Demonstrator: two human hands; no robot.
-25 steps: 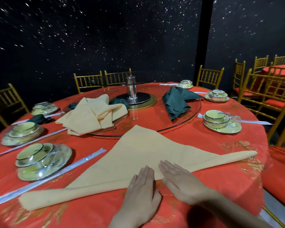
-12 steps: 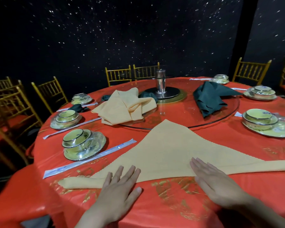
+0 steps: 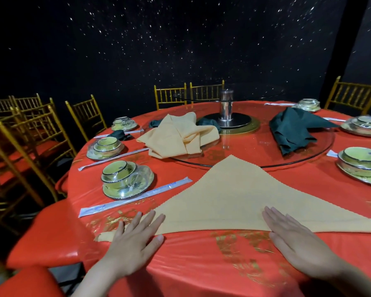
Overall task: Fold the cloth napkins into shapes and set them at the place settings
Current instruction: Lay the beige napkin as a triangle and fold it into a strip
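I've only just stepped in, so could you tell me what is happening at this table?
A person is folding a tan cloth napkin on the round table's red tablecloth. It lies flat, already folded into a triangle with its point toward the glass turntable. The left hand and right hand are pressed flat, palms down, along its near folded edge, set well apart. More tan napkins and dark green napkins wait unfolded on the turntable, with wrapped bowl sets at the places.
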